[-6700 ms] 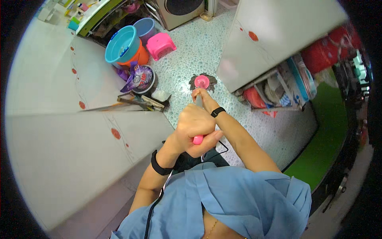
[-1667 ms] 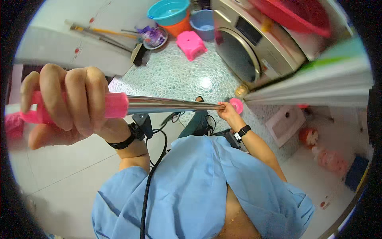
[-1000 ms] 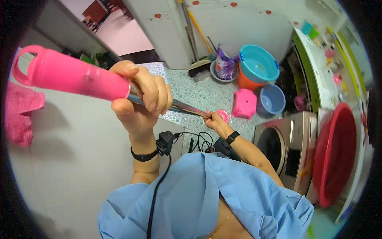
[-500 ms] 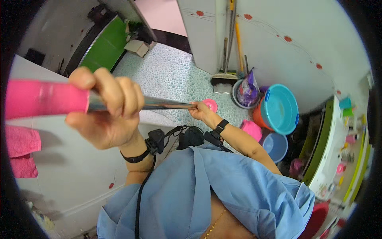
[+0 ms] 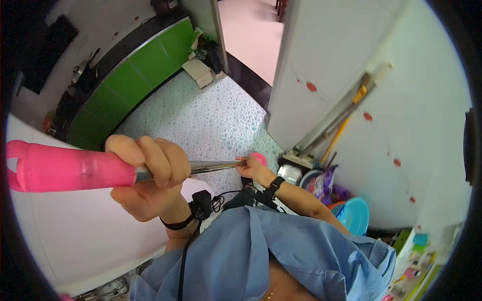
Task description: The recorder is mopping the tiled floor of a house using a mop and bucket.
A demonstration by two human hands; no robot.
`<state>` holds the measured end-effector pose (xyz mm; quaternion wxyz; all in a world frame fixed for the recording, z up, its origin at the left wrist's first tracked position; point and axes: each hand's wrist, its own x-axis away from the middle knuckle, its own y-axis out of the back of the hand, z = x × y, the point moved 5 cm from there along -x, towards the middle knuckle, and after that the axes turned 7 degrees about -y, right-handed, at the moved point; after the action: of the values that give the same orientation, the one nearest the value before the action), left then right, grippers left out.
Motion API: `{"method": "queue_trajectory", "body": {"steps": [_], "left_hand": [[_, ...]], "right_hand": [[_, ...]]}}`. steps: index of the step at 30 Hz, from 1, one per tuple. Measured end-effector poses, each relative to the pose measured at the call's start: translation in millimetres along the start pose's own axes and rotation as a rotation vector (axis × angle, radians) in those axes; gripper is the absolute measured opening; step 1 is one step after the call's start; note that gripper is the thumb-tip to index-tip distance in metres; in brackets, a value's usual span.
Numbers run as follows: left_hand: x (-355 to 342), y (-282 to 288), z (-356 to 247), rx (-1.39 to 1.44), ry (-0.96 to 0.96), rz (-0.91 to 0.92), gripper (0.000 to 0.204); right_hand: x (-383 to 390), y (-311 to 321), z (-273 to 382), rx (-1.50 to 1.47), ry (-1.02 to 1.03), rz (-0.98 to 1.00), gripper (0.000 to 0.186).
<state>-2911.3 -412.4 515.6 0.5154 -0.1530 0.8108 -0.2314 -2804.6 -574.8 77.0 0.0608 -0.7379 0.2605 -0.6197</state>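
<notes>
A long tool with a pink handle (image 5: 65, 168) and a thin metal pole (image 5: 213, 166) runs across the picture from left to right. My left hand (image 5: 148, 175) is closed around the near end of the pink handle, close to the camera. My right hand (image 5: 253, 169) grips the metal pole farther out, beside a pink fitting (image 5: 259, 158) on the pole. Both arms are raised in front of my blue shirt (image 5: 281, 256). Each wrist wears a black band.
Speckled pale floor (image 5: 201, 120) lies below. A green cabinet (image 5: 125, 80) stands at upper left, a white door panel (image 5: 321, 65) at upper right with brooms (image 5: 336, 120) leaning on it. A teal basin (image 5: 354, 215) and purple bag (image 5: 321, 184) sit at right.
The view has swung round: the green cabinet and doorway are now ahead and the basins have moved to the lower right. Both hands keep their grip on the pole.
</notes>
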Motion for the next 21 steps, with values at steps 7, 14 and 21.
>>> {"method": "queue_trajectory", "body": {"steps": [7, 14, 21], "left_hand": [[-83.8, 98.3, 69.1, -0.05, -0.057, -0.107, 0.037], [-136.9, 182.1, 110.9, -0.012, -0.106, -0.071, 0.041], [-180.0, 170.0, 157.8, 0.028, -0.023, -0.032, 0.038]], "right_hand": [[-68.5, -120.0, 108.3, 0.038, 0.054, -0.001, 0.009], [-91.0, -199.0, 166.4, -0.023, 0.034, 0.007, 0.01], [-72.6, -221.0, 206.9, -0.112, 0.014, 0.047, 0.015]]}}
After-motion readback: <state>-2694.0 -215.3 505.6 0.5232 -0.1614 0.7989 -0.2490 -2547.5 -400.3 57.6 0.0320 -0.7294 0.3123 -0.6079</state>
